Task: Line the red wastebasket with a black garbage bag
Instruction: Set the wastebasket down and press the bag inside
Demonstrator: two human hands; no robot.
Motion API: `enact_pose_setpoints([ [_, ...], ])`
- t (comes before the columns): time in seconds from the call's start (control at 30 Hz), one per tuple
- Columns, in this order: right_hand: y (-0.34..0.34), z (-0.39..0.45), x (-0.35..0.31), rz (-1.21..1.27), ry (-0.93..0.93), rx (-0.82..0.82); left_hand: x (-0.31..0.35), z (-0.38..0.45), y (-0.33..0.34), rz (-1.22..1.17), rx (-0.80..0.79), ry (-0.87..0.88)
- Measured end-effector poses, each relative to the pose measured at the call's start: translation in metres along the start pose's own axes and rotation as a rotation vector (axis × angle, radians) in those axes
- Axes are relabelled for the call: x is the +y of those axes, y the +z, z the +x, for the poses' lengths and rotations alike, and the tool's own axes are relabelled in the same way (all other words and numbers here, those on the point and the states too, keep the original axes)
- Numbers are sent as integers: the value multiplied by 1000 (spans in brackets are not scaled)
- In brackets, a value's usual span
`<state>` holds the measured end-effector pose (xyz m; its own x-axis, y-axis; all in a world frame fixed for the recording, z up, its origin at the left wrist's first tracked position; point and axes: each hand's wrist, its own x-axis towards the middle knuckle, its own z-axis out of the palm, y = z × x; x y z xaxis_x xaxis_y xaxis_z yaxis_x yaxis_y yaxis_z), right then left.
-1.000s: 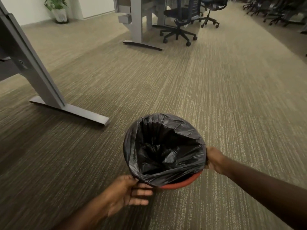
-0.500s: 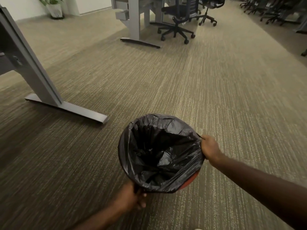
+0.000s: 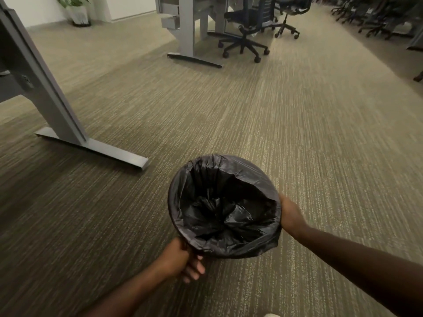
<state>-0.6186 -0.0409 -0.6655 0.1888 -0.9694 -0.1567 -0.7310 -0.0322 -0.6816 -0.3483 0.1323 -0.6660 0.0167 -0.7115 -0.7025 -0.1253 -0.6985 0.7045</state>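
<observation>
A black garbage bag (image 3: 225, 213) lines the round wastebasket on the carpet and is folded over the whole rim. The red of the wastebasket is hidden under the plastic in this view. My left hand (image 3: 180, 259) pinches the bag's folded edge at the near left of the rim. My right hand (image 3: 291, 213) grips the bag's edge at the right side of the rim. The bag's inside hangs crumpled down in the basket.
A grey desk leg with a long flat foot (image 3: 91, 147) lies on the carpet to the left of the basket. Further back stand another desk frame (image 3: 190, 37), office chairs (image 3: 245, 30) and a potted plant (image 3: 76, 10).
The bag's near edge has been pulled down over the rim, covering the red strip that showed before. My left hand closed on the bag's edge; my right hand rose along the rim.
</observation>
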Motion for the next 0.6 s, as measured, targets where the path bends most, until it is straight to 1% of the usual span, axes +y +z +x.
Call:
enact_pose_setpoints([
  [0.07,4,8,-3,59,80,-27,2,2,-1,37,71,74],
  [0.13,10,11,0,154,128,-45,1,8,-3,49,203,135],
  [0.2,17,11,7,225,220,-115,-8,18,-10,130,317,107],
  [0.23,19,11,8,224,307,-165,-14,23,-15,175,325,75],
  [0.27,20,12,10,203,388,-204,-18,27,-22,167,318,41],
  [0.3,20,15,12,168,430,-244,-21,32,-29,116,310,9],
  [0.33,17,21,12,127,431,-284,-22,37,-37,92,296,-19],
  [0.4,3,35,8,90,412,-350,-14,44,-52,125,254,-51],
  [0.47,-17,52,4,119,458,-386,-1,46,-68,122,279,-47],
  [0.5,-28,59,-3,117,490,-369,6,47,-76,62,324,-21],
  [0.53,-39,68,-9,109,493,-299,12,48,-84,-20,396,17],
  [0.57,-49,77,-16,83,446,-165,17,48,-91,-92,491,75],
  [0.6,-58,86,-24,50,348,17,23,47,-95,-112,607,152],
])
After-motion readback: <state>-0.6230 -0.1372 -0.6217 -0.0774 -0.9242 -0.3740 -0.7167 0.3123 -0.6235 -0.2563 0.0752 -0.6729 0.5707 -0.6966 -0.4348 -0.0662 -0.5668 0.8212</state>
